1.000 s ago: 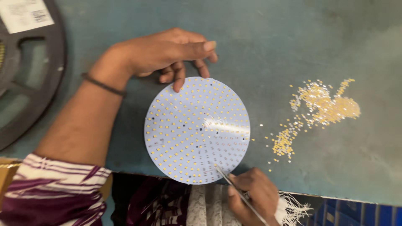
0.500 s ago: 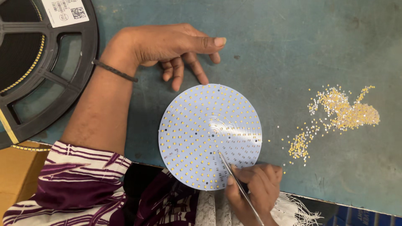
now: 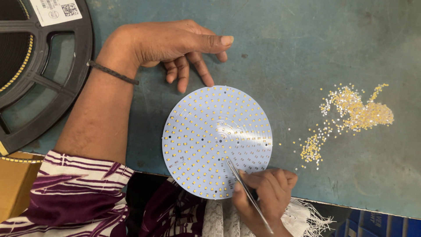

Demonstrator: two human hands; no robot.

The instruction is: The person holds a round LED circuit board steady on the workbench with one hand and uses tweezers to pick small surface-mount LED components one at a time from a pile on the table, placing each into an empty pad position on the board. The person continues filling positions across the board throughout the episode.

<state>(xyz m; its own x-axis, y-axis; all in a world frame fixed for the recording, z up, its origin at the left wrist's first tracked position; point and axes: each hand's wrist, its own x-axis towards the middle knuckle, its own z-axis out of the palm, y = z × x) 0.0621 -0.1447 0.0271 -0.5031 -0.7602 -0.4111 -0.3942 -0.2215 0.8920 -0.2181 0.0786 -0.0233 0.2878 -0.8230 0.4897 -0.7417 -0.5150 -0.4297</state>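
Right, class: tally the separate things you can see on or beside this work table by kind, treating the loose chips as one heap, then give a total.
Round white boards: 1
Tweezers: 1
Black tape reels: 1
Heaps of loose yellow chips: 1
Brown boxes: 1
Total: 5

To your left, a large black component reel (image 3: 39,70) lies flat on the worn teal counter (image 3: 307,39), with a white label at its upper rim and a strip of small yellow parts wound inside. Below it, at the lower left corner, you see the edge of a brown cardboard box (image 3: 15,184). At the lower right, just past the counter's edge, a blue crate (image 3: 381,224) shows.
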